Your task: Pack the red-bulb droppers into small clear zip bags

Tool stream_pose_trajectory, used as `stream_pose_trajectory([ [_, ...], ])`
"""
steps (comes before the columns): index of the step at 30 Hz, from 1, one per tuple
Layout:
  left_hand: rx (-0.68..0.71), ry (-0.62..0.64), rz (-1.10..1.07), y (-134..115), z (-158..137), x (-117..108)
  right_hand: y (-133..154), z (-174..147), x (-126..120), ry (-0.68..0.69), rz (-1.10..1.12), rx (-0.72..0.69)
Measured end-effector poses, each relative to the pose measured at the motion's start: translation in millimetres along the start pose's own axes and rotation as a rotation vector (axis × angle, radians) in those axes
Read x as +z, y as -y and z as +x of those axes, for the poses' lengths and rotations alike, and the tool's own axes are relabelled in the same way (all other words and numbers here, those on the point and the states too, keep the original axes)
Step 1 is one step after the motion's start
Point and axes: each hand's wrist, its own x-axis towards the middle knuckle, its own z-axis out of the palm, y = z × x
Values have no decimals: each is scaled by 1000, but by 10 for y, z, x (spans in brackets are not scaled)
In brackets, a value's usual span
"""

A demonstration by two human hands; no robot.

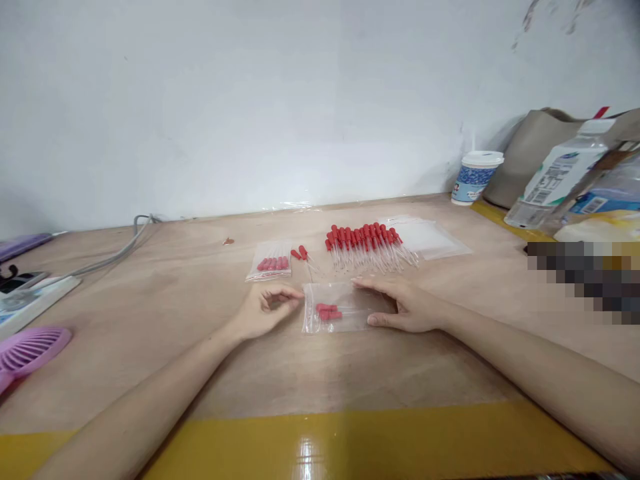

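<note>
The clear bag [347, 297] is lying between my hands on the desk [280, 373], holding red-topped droppers [329, 312]. My right hand [413, 307] is touching its right end, fingers apart; my left hand [265, 310] is bending at its left edge, gripping or not, I can't tell. I'm seemingly steadying it; the next move is probably calling for a firm left pinch.
</note>
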Motion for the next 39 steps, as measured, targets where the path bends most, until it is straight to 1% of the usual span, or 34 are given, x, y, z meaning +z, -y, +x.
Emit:
stream_pose_trajectory([
  [2,-35,-150,46,-4,136,-107,0,-1,-16,22,-15,6],
  [4,-151,-215,138,2,334,-190,0,6,-10,42,-19,16],
  [6,-267,-207,298,25,571,-234,-2,18,11,48,-23,19],
  [8,-305,-224,375,65,810,-236,-9,29,35,43,-26,17],
  [11,-360,-239,443,131,1102,-176,-24,35,58,38,-25,9],
  [14,-441,-200,473,163,1270,-89,-35,34,63,34,-29,1],
  [18,-493,-175,473,117,1350,-22,-27,39,56,41,-29,7],
  [20,-482,-192,440,58,1343,-32,-18,45,51,42,-29,8],
  [22,-441,-230,383,-13,1290,-77,-8,49,44,45,-31,8],
  [25,-333,-324,282,-97,1089,-203,-1,48,35,58,-36,16],
  [27,-259,-417,199,-104,878,-310,-1,43,34,61,-33,27],
  [29,-174,-580,5,-69,646,-413,-4,39,37,59,-26,30],
  [31,-122,-712,-85,-14,438,-489,-10,36,42,52,-22,25],
  [33,-99,-781,-146,34,286,-514,-15,34,48,49,-22,25],
  [35,-114,-785,-202,58,193,-478,-20,32,50,49,-20,28],
  [39,-192,-732,-291,47,124,-281,-19,28,45,64,-24,47],
])
